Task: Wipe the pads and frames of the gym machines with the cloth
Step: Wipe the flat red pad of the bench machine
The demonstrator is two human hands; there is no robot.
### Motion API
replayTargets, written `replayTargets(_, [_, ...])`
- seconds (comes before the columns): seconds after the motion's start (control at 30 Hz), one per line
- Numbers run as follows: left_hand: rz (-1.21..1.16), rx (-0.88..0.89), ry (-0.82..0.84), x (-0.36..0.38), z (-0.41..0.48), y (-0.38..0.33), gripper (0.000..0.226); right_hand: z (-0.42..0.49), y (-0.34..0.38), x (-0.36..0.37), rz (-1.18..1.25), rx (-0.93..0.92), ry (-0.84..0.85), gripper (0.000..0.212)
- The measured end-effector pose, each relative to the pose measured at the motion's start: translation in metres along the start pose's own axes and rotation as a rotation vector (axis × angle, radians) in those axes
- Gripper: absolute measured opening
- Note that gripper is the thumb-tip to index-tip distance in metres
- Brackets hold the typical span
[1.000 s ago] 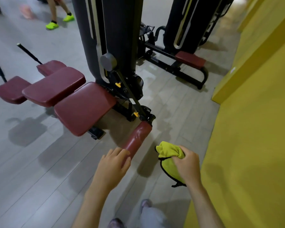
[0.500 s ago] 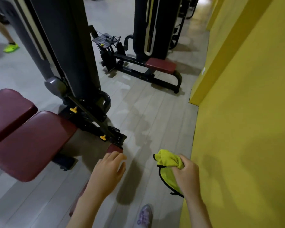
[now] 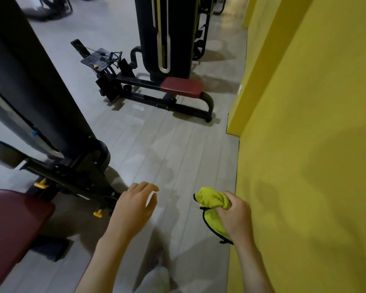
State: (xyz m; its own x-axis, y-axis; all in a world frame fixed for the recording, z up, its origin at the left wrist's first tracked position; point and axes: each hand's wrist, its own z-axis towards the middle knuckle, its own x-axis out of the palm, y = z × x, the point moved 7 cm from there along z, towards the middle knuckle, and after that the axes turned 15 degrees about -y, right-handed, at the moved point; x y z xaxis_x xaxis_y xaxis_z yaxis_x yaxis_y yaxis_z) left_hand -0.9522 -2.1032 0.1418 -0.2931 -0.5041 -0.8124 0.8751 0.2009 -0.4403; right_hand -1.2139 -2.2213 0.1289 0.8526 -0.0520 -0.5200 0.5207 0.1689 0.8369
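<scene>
**Yellow-green cloth with black edging [image 3: 212, 200]: bunched in the right hand, off the machines**

The right hand [image 3: 235, 214] is clutching the cloth low at the right of the view, just beside the mustard-yellow painted wall [image 3: 315, 144]. Its grip is closing round the crumpled middle. One wad is sticking out past the knuckles and a flap is hanging below the fist. The cloth is touching no pad or frame.

The left hand [image 3: 133, 206] is hovering over the grey plank floor [image 3: 167, 144], palm down. Its fingers are spreading loosely, slightly bent, and its grip is holding nothing.

To the left of it, the black steel frame of the near machine [image 3: 72, 180] is slanting across the floor, carrying two small yellow adjustment knobs [image 3: 98, 214]. The wide maroon vinyl pad [image 3: 13, 225] is filling the lower left corner. The left hand is sitting just beside the end of the frame; whether it is touching cannot be told.

Farther on, well apart from both hands, a small maroon padded seat [image 3: 182, 87] is sitting on a low black rail [image 3: 140, 82] in front of a tall black weight tower [image 3: 165, 37].

A blurred pale shoe [image 3: 154, 278] is showing at the bottom edge.
</scene>
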Motion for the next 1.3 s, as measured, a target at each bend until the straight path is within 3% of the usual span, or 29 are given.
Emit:
replayTargets(0.43, [-0.032, -0.152, 0.069, 0.141, 0.252, 0.081, 0.022, 0.28, -0.005, 0.118, -0.134, 0.001, 0.096, 0.022])
replayTargets(0.53, [-0.036, -0.123, 0.076, 0.166, 0.324, 0.084, 0.023, 0.35, 0.006, 0.137, -0.1, 0.012, 0.08, 0.032])
replayTargets(0.7, [-0.029, -0.098, 0.088, 0.201, 0.432, 0.083, 0.023, 0.456, 0.016, 0.161, -0.139, -0.021, 0.045, 0.018])
replayTargets(1.07, [-0.008, -0.046, 0.195, 0.315, 0.681, 0.096, 0.026, 0.705, 0.009, 0.264, -0.099, -0.061, 0.023, 0.05])
replayTargets(1.3, [0.013, -0.059, 0.146, 0.349, 0.847, 0.133, 0.027, 0.858, 0.046, 0.352, -0.045, -0.066, 0.075, 0.022])
